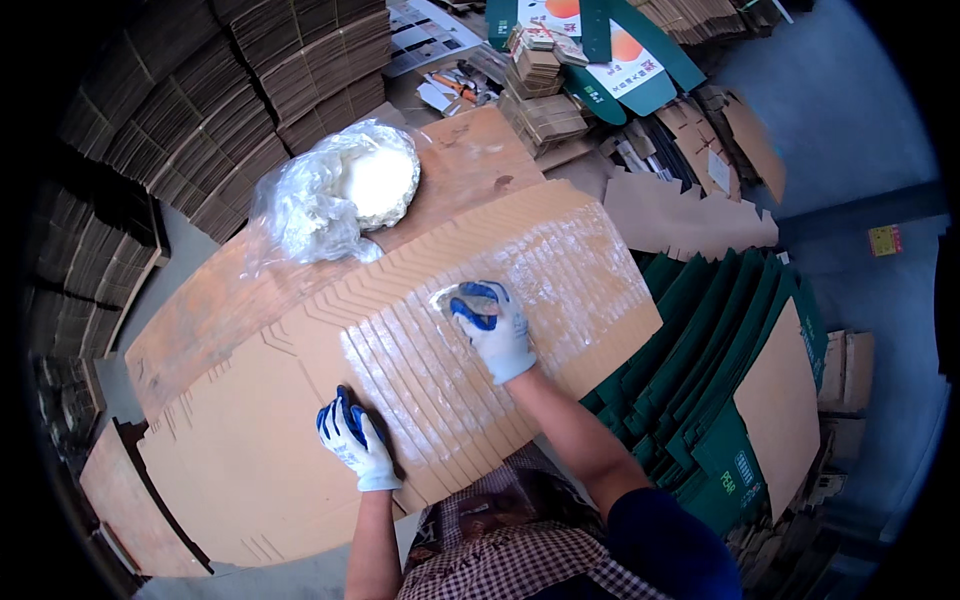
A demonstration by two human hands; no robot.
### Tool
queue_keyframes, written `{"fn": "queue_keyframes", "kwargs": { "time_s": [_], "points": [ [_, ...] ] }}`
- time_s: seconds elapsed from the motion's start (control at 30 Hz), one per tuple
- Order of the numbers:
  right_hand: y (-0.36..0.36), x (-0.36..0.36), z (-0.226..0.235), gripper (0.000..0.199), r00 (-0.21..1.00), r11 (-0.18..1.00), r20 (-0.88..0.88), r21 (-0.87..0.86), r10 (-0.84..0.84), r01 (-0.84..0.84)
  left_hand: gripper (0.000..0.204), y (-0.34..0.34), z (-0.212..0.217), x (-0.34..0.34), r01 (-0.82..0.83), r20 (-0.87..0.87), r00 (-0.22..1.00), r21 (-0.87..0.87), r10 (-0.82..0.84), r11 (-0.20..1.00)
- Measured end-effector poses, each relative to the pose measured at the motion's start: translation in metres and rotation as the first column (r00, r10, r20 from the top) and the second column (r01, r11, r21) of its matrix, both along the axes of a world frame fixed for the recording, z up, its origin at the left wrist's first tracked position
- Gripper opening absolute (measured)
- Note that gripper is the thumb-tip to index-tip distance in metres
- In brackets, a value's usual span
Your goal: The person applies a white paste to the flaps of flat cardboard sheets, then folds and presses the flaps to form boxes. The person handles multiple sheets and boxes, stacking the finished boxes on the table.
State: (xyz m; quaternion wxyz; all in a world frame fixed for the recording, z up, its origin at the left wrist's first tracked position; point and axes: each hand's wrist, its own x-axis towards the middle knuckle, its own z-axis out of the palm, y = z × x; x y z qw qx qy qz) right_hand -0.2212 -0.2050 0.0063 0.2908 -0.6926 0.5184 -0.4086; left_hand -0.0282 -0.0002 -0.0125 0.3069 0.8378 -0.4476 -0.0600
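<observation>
Flat brown cardboard sheets (250, 400) lie fanned out and overlapping across the table, their stepped edges showing as parallel strips. White wet paste (570, 285) is smeared over the strips from the middle to the right. My right hand (492, 335), in a white glove with blue fingers, is closed on a small pale object against the pasted strips; its kind is mostly hidden by the fingers. Left of the paste, my left hand (357, 445), gloved alike, rests on the sheets with fingers stretched forward. Beyond them sits a round container of white paste (382, 185), wrapped in clear plastic.
The wooden tabletop (200, 330) shows behind the sheets. Tied cardboard stacks (200, 130) rise at the far left. Green printed carton blanks (690, 380) stand fanned close on my right. Small boxes (535, 75) and green printed cartons (635, 65) lie at the far side.
</observation>
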Motion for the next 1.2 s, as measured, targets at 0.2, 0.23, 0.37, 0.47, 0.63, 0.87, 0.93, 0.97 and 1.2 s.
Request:
{"fn": "queue_keyframes", "kwargs": {
  "time_s": [0.2,0.23,0.37,0.47,0.63,0.87,0.93,0.97,1.2],
  "points": [
    [-0.034,-0.017,0.004,0.036,0.991,0.989,-0.032,0.066,-0.132,0.134,0.039,0.001,0.000,0.001,-0.017,0.026,1.000,0.021,0.016,1.000],
    [-0.032,-0.013,0.005,0.035,0.993,0.992,-0.052,0.063,-0.107,0.110,0.039,0.000,-0.002,0.001,-0.020,0.031,0.999,0.025,0.019,0.999],
    [-0.044,-0.014,-0.017,0.033,0.999,0.993,-0.038,0.110,-0.039,0.043,0.040,-0.002,-0.005,-0.002,0.012,0.038,0.999,0.002,-0.012,1.000],
    [-0.069,-0.043,-0.028,0.032,0.991,0.983,-0.023,0.126,-0.132,0.134,0.040,-0.003,-0.003,-0.003,0.009,0.019,1.000,0.013,-0.009,1.000],
    [-0.092,-0.084,-0.007,0.037,0.941,0.931,-0.046,0.137,-0.334,0.338,0.039,0.000,-0.004,-0.001,-0.001,0.048,0.999,0.067,-0.002,0.998],
    [-0.112,-0.104,-0.017,0.039,0.978,0.984,-0.163,0.105,-0.127,0.145,0.042,-0.001,-0.008,-0.004,-0.015,0.048,0.999,0.080,0.011,0.997],
    [-0.131,-0.121,-0.010,0.040,0.932,0.954,-0.265,0.105,-0.247,0.283,0.043,0.001,-0.006,-0.003,-0.025,0.042,0.999,0.091,0.021,0.996],
    [-0.142,-0.135,-0.011,0.039,0.898,0.930,-0.307,0.087,-0.316,0.357,0.043,0.003,-0.008,-0.001,-0.030,0.044,0.999,0.090,0.026,0.996],
    [-0.168,-0.159,-0.017,0.036,0.918,0.950,-0.254,-0.002,-0.303,0.313,0.044,0.003,-0.013,-0.001,-0.026,0.051,0.998,0.107,0.020,0.994]
  ]
}}
